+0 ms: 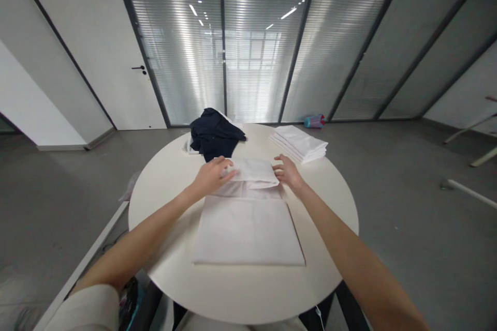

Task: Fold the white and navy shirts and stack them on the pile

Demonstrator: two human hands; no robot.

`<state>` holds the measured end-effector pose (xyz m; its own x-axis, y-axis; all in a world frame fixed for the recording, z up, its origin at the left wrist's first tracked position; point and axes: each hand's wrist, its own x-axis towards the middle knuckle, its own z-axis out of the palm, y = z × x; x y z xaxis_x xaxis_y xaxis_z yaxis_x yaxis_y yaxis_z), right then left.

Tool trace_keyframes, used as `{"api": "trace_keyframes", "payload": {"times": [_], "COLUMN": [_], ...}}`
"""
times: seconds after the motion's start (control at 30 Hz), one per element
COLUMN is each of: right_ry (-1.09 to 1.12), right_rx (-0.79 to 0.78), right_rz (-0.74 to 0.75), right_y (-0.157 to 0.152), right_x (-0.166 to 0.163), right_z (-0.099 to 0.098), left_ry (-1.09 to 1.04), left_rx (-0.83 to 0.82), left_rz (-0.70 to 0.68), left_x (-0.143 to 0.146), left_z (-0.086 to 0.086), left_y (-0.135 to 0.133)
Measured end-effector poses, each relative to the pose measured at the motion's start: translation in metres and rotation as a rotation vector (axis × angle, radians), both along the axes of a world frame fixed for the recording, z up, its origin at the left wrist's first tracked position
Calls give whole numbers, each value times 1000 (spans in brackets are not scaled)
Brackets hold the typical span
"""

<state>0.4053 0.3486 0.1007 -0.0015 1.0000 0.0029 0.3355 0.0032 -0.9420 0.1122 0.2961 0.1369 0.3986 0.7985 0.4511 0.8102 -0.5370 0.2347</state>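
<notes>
The white cloth [248,230] lies at the middle of the round table [166,248], nearer the person's side, with a broad flat rectangle towards the person. At the far end a narrower folded band [254,171] lies across it, and slack, creased fabric shows between band and rectangle. A thin dark line runs along the right edge of the rectangle; its nature cannot be determined.

The left hand [214,175] is at the left end of the band, palm down, thumb set apart from the fingers and fingertips over the fabric. The right hand [286,171] is at the band's right end, fingers spread and slightly bent, tips at the edge. Whether either hand pinches the fabric or merely rests against it cannot be told.

Beyond the left hand, a dark navy garment [215,134] lies in a crumpled heap, with some white material [189,146] showing beside it. Beyond the right hand, a neat stack of folded white cloths [298,143] sits near the far right rim.

On the floor past the table, a blue and red object [314,121] lies near the glass partition [252,62]. A white door [116,62] with a dark handle [139,68] stands to the left.
</notes>
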Motion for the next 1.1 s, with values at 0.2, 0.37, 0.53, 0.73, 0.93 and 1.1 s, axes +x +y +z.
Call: {"api": "trace_keyframes", "payload": {"times": [0.2,0.37,0.53,0.73,0.93,1.1], "right_ry": [76,69,-48,-183,-316,-392], "right_rx": [-181,-183,-113,30,90,107], "right_rz": [154,340,383,447,499,513], "right_y": [-17,-17,-16,-20,-25,-22], "right_x": [-1,2,3,6,3,3], "right_z": [8,8,10,16,23,19], "left_ry": [-518,-782,-1117,-1013,-804,-644], "left_rx": [-510,-614,-967,-1060,-1077,-946], "left_rz": [251,110,-78,-275,-300,-258], "left_x": [-38,-40,-42,-39,-40,-45], "left_z": [-26,-33,-25,-23,-24,-25], "left_y": [34,37,29,22,22,24]}}
